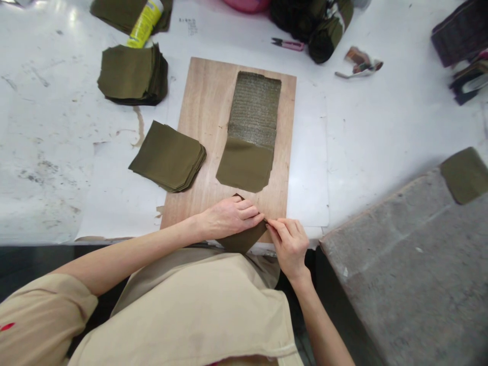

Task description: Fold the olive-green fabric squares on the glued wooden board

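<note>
An olive-green fabric piece (pixel 244 240) lies at the near edge of a wooden board (pixel 206 91), partly hanging over it. My left hand (pixel 232 216) lies across it, fingers together and pressing it down. At the fabric's right corner my right hand (pixel 288 241) pinches the edge between thumb and forefinger. Just beyond my hands is a stack of olive fabric pieces (pixel 246 163) on the board. Its far part is a row of overlapped strips (pixel 256 101) with a greyish, shiny coating. Left of it, another fabric stack (pixel 168 156) rests partly on the board.
A thicker fabric stack (pixel 125 73) and a yellow glue tube (pixel 145 23) are at the far left. Pink-handled thread snips (pixel 288 44) lie near dark fabric rolls (pixel 324 35). On the right, a grey surface (pixel 412 254) carries one olive piece (pixel 465 175) at its corner.
</note>
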Demonstrator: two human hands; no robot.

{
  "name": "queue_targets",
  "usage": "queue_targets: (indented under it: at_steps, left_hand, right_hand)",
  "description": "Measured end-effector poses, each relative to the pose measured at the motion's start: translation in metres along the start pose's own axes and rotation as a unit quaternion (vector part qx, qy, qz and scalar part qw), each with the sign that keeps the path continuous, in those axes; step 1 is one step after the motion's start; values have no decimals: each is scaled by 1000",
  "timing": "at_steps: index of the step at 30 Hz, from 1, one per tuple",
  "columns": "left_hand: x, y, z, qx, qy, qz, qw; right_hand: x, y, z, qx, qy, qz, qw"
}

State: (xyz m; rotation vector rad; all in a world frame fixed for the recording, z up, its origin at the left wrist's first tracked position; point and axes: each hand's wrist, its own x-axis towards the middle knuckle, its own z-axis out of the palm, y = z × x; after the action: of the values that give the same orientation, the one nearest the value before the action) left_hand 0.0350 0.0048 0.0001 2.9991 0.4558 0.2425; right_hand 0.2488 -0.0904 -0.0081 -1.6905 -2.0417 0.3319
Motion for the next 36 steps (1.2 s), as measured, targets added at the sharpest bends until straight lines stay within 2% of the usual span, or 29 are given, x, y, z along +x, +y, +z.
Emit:
queue_targets:
  at_steps: [13, 27, 36]
  left_hand:
    - [3, 1, -2, 8, -14, 9, 1000]
    - [7, 8, -6, 14, -6, 2, 1000]
    - [6, 9, -7, 18, -31, 12, 999]
  right_hand:
    - [-5, 7, 0, -59, -16, -65, 996]
    - [-16, 10, -6, -92, -38, -61, 993]
    - [-23, 9, -12, -122, -38, -53, 990]
